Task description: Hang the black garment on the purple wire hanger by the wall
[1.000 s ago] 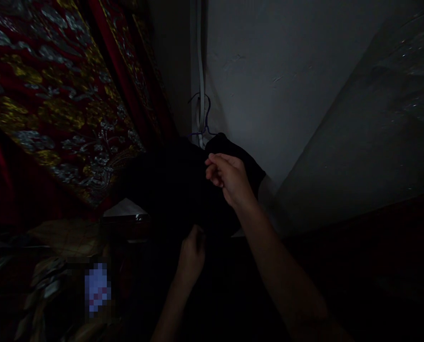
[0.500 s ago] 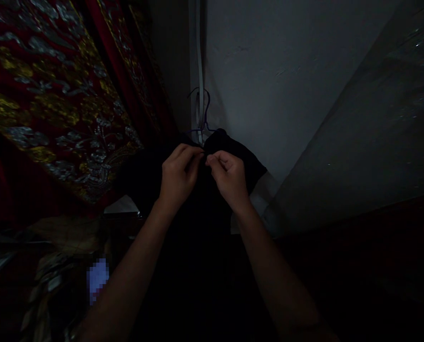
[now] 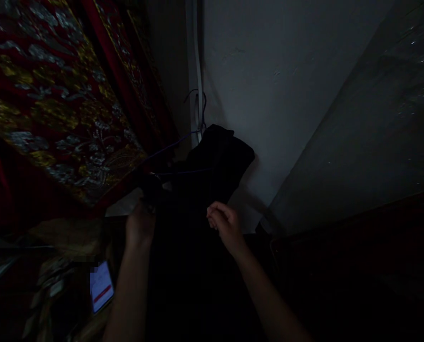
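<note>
Honestly, right hand (image 3: 223, 219) curled, left hand (image 3: 140, 225) murky, can't tell my grip; yanking this garment (image 3: 229, 154) could unhook its hanger (image 3: 174, 144).

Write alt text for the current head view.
A person's left hand and right hand are at a black garment, partly off its thin hanger, before a pale wall in dim light. Patterned red cloth hangs upper left; a lit phone lies lower left.

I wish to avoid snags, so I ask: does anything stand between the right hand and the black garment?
Nothing visible does: the right hand is in front of the black garment, though darkness hides whether the fingers touch it. The thin hanger lies higher in view.
</note>
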### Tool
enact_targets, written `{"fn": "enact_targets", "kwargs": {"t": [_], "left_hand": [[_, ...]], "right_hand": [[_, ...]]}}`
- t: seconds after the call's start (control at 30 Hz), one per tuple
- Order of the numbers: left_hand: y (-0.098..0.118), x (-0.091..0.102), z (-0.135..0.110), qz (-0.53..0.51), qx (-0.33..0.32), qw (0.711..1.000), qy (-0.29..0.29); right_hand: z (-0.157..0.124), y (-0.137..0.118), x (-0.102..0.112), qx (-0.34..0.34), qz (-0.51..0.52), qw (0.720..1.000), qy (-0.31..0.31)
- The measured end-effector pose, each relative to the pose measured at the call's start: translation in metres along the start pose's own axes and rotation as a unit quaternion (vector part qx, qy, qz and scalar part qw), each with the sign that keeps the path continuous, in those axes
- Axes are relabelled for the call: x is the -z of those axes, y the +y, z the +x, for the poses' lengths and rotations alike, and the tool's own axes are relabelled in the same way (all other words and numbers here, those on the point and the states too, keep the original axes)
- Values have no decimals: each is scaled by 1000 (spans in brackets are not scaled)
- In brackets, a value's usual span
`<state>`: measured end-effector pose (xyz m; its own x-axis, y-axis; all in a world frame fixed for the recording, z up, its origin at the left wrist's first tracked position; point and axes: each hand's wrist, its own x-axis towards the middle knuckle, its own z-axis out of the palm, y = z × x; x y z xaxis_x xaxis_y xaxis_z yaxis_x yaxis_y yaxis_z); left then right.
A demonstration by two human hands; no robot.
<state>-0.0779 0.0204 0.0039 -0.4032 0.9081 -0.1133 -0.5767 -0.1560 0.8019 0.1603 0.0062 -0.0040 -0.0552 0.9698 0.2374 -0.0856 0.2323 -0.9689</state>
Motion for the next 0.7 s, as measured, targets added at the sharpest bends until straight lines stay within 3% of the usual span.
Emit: {"fn": "enact_targets", "kwargs": {"t": [0.1,0.23,0.37,0.47,0.53,0.63,0.7], "left_hand": [[-32,4,-11,99,48,993,-38],[-28,-23,-29,243,12,953,-182],[-18,-64,-54,245,-88,921,-291],[-22,-82,-65,299,-200,876,-322],[-26,-82,-64,318,-226,855,-343],[-34,-70,-55,336,-120,830,-429],[-40,-59,-51,376,-37,785,-491]], "right_hand": [[0,0,17,11,-57,998,32],[1,-1,32,81,-143,985,55],[-4,-2,20,89,-116,987,-71],[-7,-4,12,16,-106,986,-129],[-9,-8,18,-79,-99,986,-110],[-9,-19,39,-206,-56,975,-66],[-6,-30,57,-252,-36,964,-78]]}}
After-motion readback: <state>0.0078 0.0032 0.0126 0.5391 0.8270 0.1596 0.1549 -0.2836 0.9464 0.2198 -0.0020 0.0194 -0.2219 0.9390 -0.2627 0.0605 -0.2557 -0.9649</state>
